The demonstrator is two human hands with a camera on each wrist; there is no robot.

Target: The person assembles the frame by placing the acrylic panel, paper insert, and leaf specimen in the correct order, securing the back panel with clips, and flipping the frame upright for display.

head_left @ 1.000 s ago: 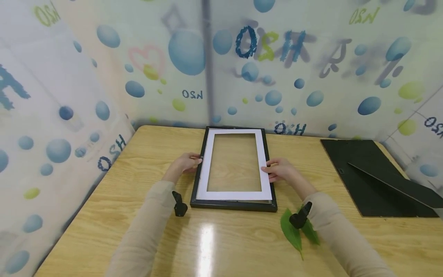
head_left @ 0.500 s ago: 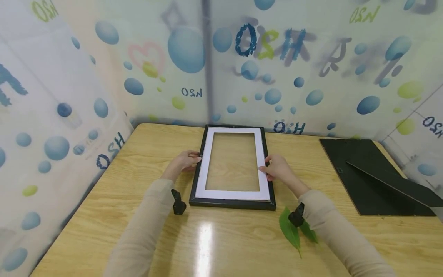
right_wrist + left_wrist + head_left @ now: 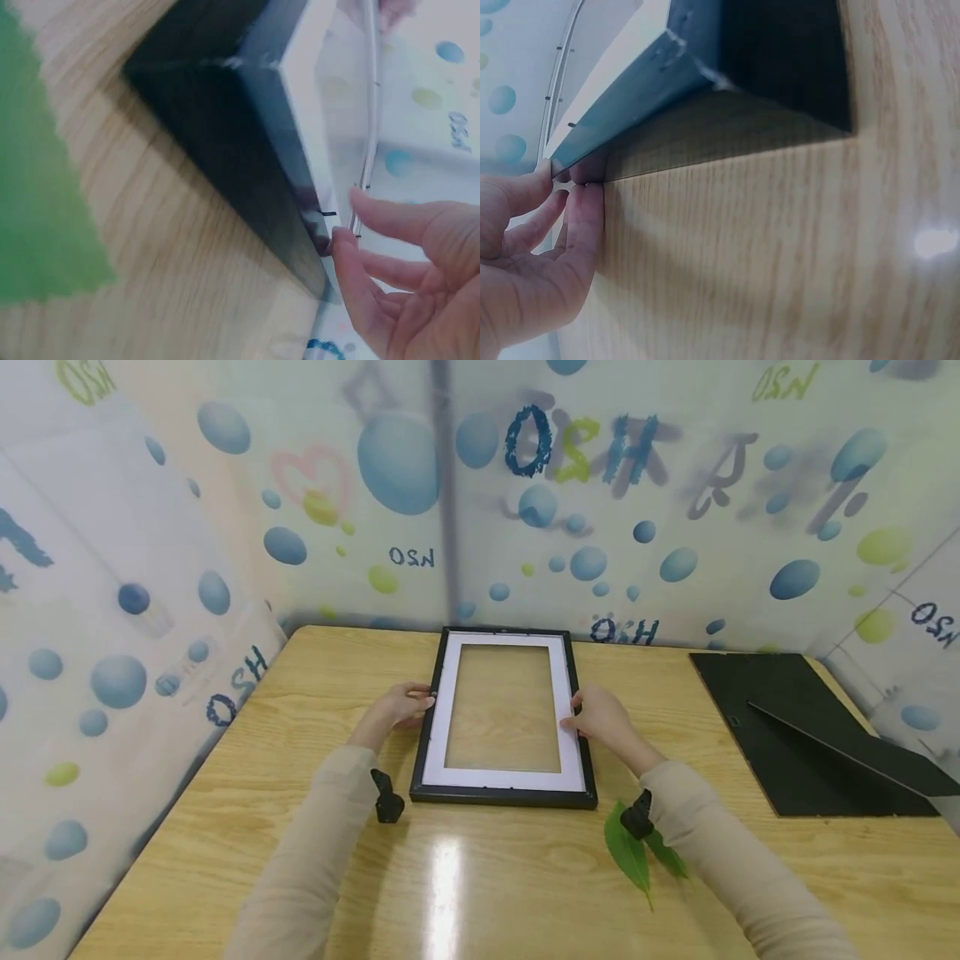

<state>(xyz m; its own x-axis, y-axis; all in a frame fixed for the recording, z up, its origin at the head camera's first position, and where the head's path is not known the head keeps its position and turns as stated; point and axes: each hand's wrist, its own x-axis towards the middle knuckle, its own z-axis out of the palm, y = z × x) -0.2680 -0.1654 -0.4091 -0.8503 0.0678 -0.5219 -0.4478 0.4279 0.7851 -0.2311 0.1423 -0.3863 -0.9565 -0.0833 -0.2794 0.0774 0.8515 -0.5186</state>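
A black picture frame [image 3: 504,797] lies on the wooden table, and a white picture mat [image 3: 442,710] with a rectangular opening sits squarely inside its rim. Small dark tabs stick out along the frame's inner edge. My left hand [image 3: 397,706] pinches the frame's left side, thumb on top and fingers against the outer side, as the left wrist view shows. On the opposite side my right hand [image 3: 603,718] holds the frame's edge, its thumb over the white mat and its fingertips [image 3: 343,234] at the rim. Some fingers are hidden in the head view.
To the right lies a black backing board [image 3: 780,760] with its stand flap [image 3: 855,747] raised. Green leaves [image 3: 628,852] lie under my right wrist, partly hidden by the wrist camera [image 3: 637,814]. A patterned curtain [image 3: 495,527] rises behind the table [image 3: 337,652].
The white mat has shifted from lying slightly askew over the frame's right rim to lying straight within it. My right hand has moved slightly, and my left hand keeps its hold.
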